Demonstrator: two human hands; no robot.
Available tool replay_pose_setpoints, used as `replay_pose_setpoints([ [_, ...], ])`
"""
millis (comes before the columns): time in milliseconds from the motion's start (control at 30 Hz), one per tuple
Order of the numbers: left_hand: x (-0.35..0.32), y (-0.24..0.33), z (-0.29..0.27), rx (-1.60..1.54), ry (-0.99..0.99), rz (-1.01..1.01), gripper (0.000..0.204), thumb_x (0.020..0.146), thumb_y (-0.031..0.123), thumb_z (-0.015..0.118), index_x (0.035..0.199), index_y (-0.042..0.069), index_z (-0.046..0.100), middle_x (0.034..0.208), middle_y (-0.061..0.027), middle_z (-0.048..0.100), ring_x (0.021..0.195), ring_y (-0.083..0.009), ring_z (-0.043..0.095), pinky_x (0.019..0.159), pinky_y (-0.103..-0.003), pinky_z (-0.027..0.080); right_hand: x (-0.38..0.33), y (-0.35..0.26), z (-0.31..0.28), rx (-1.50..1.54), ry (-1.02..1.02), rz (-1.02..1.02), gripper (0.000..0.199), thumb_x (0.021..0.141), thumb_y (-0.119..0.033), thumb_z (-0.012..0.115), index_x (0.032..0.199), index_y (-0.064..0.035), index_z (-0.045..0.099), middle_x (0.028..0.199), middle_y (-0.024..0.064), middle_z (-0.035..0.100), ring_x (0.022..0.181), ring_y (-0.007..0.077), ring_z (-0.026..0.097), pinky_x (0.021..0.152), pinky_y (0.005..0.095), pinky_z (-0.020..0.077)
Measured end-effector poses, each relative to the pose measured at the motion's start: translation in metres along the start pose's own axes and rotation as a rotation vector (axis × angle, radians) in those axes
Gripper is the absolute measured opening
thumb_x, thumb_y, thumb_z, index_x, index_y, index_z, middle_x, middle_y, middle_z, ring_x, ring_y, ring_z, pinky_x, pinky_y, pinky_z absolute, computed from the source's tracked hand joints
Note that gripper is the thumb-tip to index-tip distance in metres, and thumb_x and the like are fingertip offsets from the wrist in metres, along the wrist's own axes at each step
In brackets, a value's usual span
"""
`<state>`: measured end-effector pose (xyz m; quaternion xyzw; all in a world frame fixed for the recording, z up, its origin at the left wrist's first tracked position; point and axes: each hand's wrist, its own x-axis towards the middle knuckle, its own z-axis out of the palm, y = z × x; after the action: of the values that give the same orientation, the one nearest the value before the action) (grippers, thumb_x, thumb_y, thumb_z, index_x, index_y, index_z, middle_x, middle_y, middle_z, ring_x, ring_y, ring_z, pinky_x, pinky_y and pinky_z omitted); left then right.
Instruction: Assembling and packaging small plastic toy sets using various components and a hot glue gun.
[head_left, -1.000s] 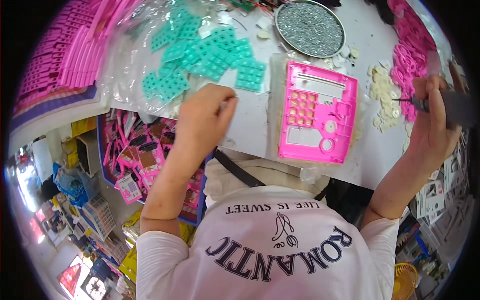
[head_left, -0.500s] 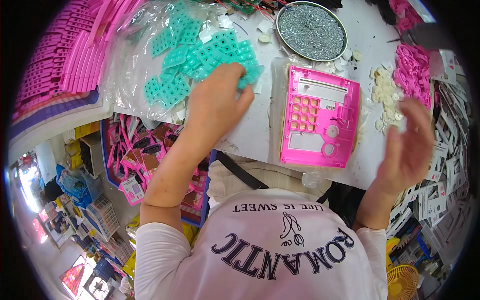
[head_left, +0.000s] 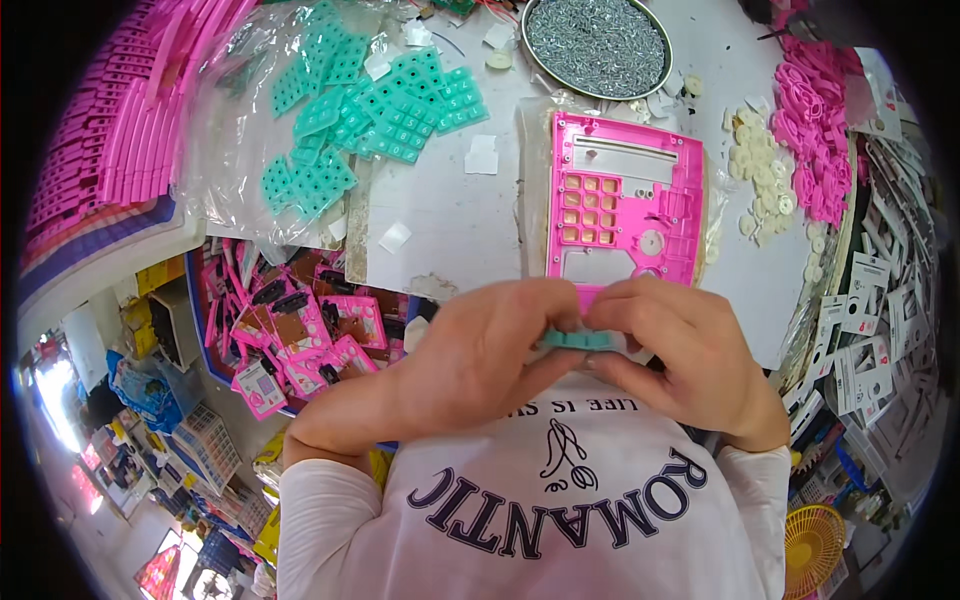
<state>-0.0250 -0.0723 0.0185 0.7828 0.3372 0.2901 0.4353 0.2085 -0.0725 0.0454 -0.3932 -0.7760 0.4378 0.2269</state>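
Observation:
A teal rubber keypad (head_left: 578,340) is pinched between both hands, close to my chest. My left hand (head_left: 490,345) grips one end and my right hand (head_left: 680,345) the other; the fingers cover most of it. Just beyond the hands lies a pink plastic housing (head_left: 628,205) with a grid of square key holes and a round opening. Its near edge is hidden behind my fingers. Several more teal keypads (head_left: 405,125) are heaped on clear plastic wrapping at the far left of the table.
Behind the housing stands a round metal tray (head_left: 597,48) full of small screws. To its right are cream plastic discs (head_left: 765,180) and pink plastic parts (head_left: 815,130). Pink shells (head_left: 140,130) are stacked at far left. A bin of pink assemblies (head_left: 300,330) sits below the table.
My left hand has brought a keypad from the heap back toward my chest. My right hand has come in from the right and taken hold of it too. The view has shifted slightly.

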Motion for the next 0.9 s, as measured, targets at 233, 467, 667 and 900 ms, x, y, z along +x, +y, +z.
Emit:
replay_pose_setpoints([
  [233,0.011,-0.013,-0.028,-0.124,0.212,-0.292,0.062,0.075,-0.008,0.076,0.131,0.004,0.052,0.117,-0.0059,0.062,0.09,-0.0132,0.06,0.079,-0.028,0.05,0.022,0.041,-0.018,0.15,0.062,0.188,0.019,0.084,-0.003,0.074,0.102,0.0002,0.069,0.089,0.0095,0.068,0.069,0.0153,0.064,0.06,0.027,0.0509],
  [467,0.003,-0.038,-0.024,-0.075,0.287,-0.277,0.054,0.078,-0.004,0.075,0.128,0.005,0.055,0.12,-0.0066,0.065,0.088,-0.0134,0.059,0.074,-0.027,0.048,0.05,0.071,-0.009,-0.032,0.204,0.144,0.021,0.084,-0.006,0.073,0.103,-0.0015,0.066,0.08,0.009,0.062,0.065,0.0188,0.061,0.061,0.031,0.0501],
  [667,0.006,-0.044,-0.027,-0.039,0.304,-0.257,0.047,0.08,-0.003,0.075,0.123,0.005,0.059,0.118,-0.0062,0.066,0.088,-0.0141,0.06,0.071,-0.027,0.048,0.04,0.062,0.0,-0.283,0.304,0.069,0.034,0.081,-0.007,0.076,0.112,-0.0033,0.064,0.103,0.0119,0.064,0.075,0.0245,0.065,0.066,0.0347,0.0533],
  [900,0.017,-0.045,-0.043,0.071,0.346,-0.233,0.039,0.081,0.0,0.075,0.118,0.005,0.063,0.113,-0.0061,0.067,0.086,-0.0158,0.062,0.068,-0.028,0.049,0.017,0.029,0.016,-0.677,-0.071,-0.002,0.092,0.076,-0.046,0.078,0.146,0.0018,0.045,0.157,0.0213,0.038,0.146,0.0431,0.034,0.114,0.0587,0.0312],
])
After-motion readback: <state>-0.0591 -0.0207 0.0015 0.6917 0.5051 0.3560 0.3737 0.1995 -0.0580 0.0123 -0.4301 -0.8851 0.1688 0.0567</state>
